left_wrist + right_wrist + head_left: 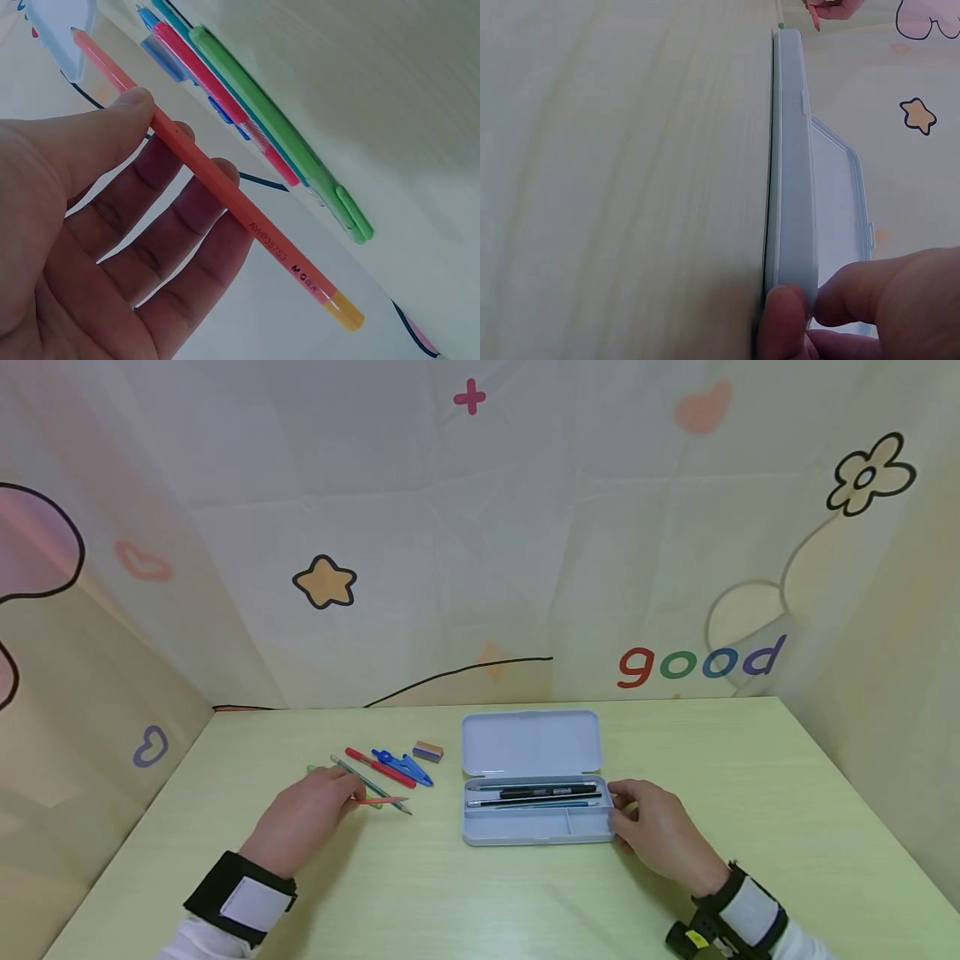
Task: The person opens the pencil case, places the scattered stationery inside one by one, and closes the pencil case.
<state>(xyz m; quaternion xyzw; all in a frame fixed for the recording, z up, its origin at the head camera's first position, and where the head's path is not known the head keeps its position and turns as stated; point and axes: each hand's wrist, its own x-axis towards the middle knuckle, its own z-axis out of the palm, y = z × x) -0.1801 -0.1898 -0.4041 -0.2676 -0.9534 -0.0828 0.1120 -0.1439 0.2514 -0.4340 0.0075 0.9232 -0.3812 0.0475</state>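
Note:
My left hand (309,817) pinches an orange-red pencil (206,174) between thumb and fingers, its yellow end and printed lettering showing in the left wrist view. The pencil's sharpened point faces the case in the head view. At the right end of an open, pale blue pencil case (517,839), my right hand (663,828) grips the side wall with thumb and fingers. The lid (531,743) lies folded back behind it. Inside the case's rear compartment lie a black pen (547,792) and several thin pencils. The front compartments hold nothing visible.
Beside and beyond my left hand lie a dark green pencil (378,789), a red pen (382,768), a blue compass (405,767) and an eraser (428,752). A light green pen (262,112) is partly hidden in the head view. Printed cloth walls surround the table.

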